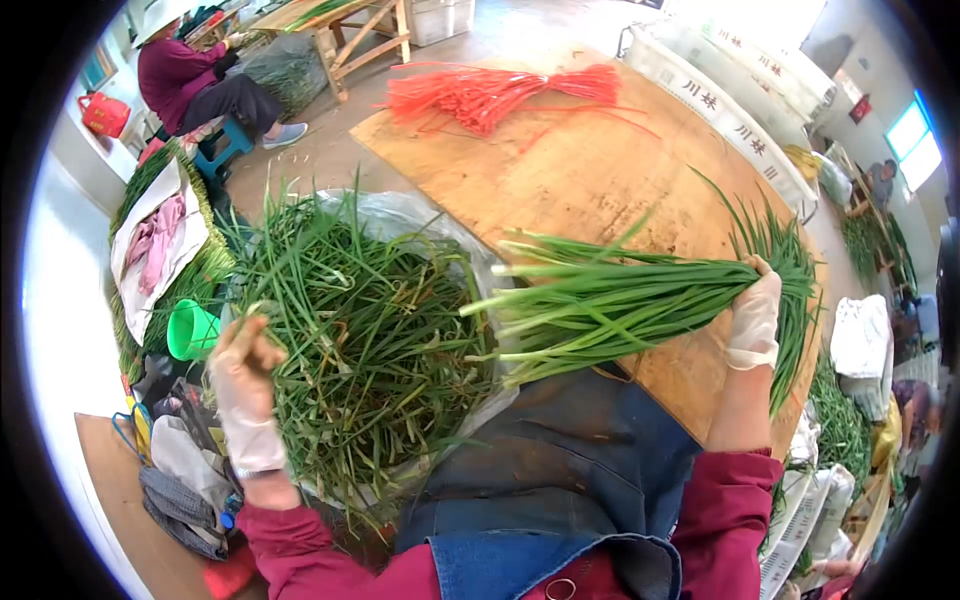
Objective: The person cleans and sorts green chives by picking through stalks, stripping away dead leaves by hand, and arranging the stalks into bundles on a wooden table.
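Note:
My right hand [755,312], in a thin pale glove, is closed round a bunch of garlic chives [620,305]. Their pale stem ends point left, and the leaf tips hang past my wrist over the table edge. My left hand [247,362], also gloved, is raised at the left side of a big heap of loose chive leaves [370,350]. Its fingers are curled and slightly blurred; a pale strand shows by the fingertips, but what they hold is unclear. The heap fills a clear plastic bag [490,270] beside my apron.
Red plastic ties [490,92] lie on the wooden table [560,170]. White crates [720,115] stand behind it. A green cup [192,330] is at left, near stacked greens with a cloth [158,240]. Another person [190,75] sits at the back left.

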Available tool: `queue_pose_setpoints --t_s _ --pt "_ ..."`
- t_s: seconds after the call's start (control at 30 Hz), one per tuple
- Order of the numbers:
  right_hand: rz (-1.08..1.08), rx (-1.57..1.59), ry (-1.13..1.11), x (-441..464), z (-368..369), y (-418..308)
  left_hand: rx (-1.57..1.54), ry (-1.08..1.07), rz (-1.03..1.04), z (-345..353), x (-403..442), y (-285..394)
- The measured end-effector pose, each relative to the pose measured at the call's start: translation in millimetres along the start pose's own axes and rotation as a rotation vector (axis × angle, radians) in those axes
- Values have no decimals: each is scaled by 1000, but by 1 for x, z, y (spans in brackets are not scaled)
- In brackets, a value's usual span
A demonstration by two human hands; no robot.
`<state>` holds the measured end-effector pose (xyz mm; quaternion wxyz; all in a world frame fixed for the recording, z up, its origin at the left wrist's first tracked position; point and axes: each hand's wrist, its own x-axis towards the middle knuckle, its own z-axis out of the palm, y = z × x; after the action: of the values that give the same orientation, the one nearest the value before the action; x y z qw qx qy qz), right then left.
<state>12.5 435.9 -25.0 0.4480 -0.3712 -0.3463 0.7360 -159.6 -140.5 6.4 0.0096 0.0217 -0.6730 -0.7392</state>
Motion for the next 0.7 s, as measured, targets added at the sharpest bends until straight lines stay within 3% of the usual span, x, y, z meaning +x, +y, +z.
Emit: queue_pose_setpoints --t_s 0.07,0.13,0.2,0.27,0.33,0.47,0.5,0.53,0.63,0.7 --pt "17 5 59 -4 2 3 506 243 -80 -54 20 -22" --pt "49 34 103 -11 8 1 1637 400 428 -40 5 -26" --pt "19 22 19 5 -8 3 1371 194 646 -11 -4 -35" --pt "1 -11 21 -8 2 0 885 -128 637 54 -26 -31" --pt "-13 -19 28 -7 2 1 709 -350 740 103 -36 -35" --pt "-12 -78 4 1 -10 -1 854 -419 836 176 -30 -47" --pt "-13 -58 20 1 -9 -2 856 -457 775 186 -26 -57" --pt "-12 -39 37 -2 -5 -1 776 -579 582 191 -19 -63" --pt "-32 -20 18 -4 -2 -3 327 -597 165 190 -8 -51" --pt "-25 -9 -20 -7 0 -4 214 -558 91 185 10 -39"
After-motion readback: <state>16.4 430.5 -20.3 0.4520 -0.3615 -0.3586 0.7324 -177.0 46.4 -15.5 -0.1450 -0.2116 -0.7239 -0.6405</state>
